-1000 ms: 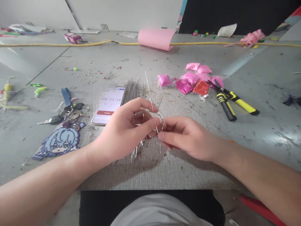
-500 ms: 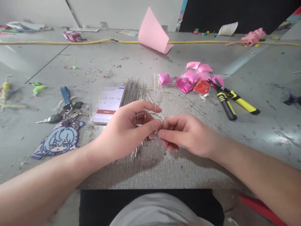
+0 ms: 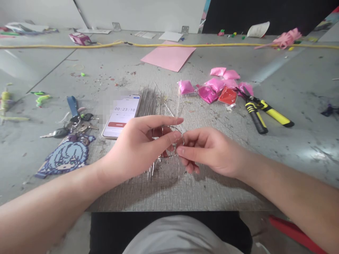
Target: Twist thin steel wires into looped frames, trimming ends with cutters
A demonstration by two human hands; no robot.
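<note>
Between my two hands is a small silver wire frame [image 3: 167, 156], made of twisted, bent wire, partly hidden by my fingers. My left hand [image 3: 144, 141] grips it from the left, thumb bent inward and index finger stretched along the top. My right hand [image 3: 209, 150] pinches the frame's right edge between thumb and fingers. A thin straight wire [image 3: 179, 100] sticks up from near the pinch. Beneath and behind my left hand, a bundle of straight metal wires [image 3: 148, 102] lies on the table, some ends showing below the hand.
A phone [image 3: 122, 113] showing a timer lies left of the wires, with keys [image 3: 79, 125] and a blue pixel-art charm [image 3: 67, 153] farther left. Pink packets [image 3: 214, 84] and yellow-black pliers [image 3: 261, 109] sit to the right. Behind are a pink paper sheet [image 3: 169, 56] and a yellow cable [image 3: 225, 46].
The pink paper, curled upright before, now lies flat on the table. The upright wire leans slightly farther right, and my left index finger is straighter. Both hands keep hold of the wire frame.
</note>
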